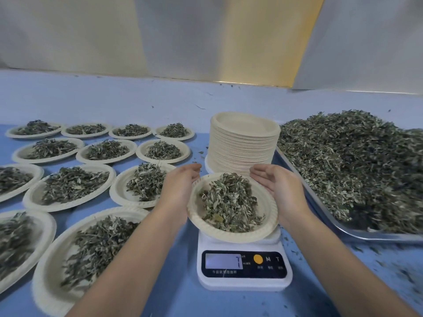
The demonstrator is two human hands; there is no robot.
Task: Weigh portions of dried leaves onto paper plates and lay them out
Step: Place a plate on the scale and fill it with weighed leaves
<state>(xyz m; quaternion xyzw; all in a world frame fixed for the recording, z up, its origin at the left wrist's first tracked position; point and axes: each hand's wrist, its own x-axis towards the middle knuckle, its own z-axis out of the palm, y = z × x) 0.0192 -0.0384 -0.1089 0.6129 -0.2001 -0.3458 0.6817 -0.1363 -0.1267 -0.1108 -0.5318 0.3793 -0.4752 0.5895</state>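
- While both hands flanked it, a paper plate [229,237] heaped with dried leaves [230,202] sat directly over the white kitchen scale [245,283], tilted slightly; whether it rested on the platform or was just lifted could not be told.
- The left hand [177,186] lay against the plate's left rim, fingers stretched out and relaxed rather than curled.
- The right hand [277,187] met the right rim, palm turned inward, fingers straight, cupping the plate without clenching.
- The scale's display was lit, its reading too blurred to trust.
- Just behind the scale stood a tall stack of empty plates [242,145].
- To the right, a metal tray [320,210] carried a large heap of loose leaves [357,170].
- To the left, filled plates [32,199] lay in rows on the blue surface [183,282], close together, each with its own pile.
- Leaf crumbs were scattered on the surface in front of the tray.
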